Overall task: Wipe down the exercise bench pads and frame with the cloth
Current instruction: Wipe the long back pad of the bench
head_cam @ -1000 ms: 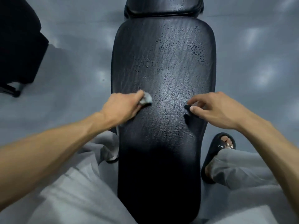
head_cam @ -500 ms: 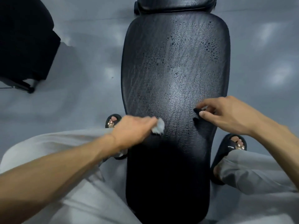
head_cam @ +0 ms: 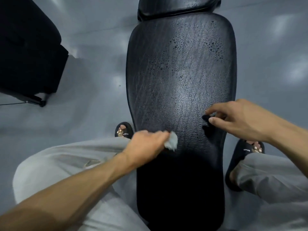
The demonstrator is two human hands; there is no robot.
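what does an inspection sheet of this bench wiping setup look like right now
surface: long black bench pad, droplets across its far half; near end in shadow
job's things: pale cloth balled on the pad near its left edge; second pad beyond the first, also beaded with drops
clutter: nothing seen on the pad
grips: left hand holds the cloth against the pad; right hand pinches a small dark item I cannot identify
cables: nothing seen
surroundings: grey floor; black equipment at far left; black slides either side of the bench; grey trousers
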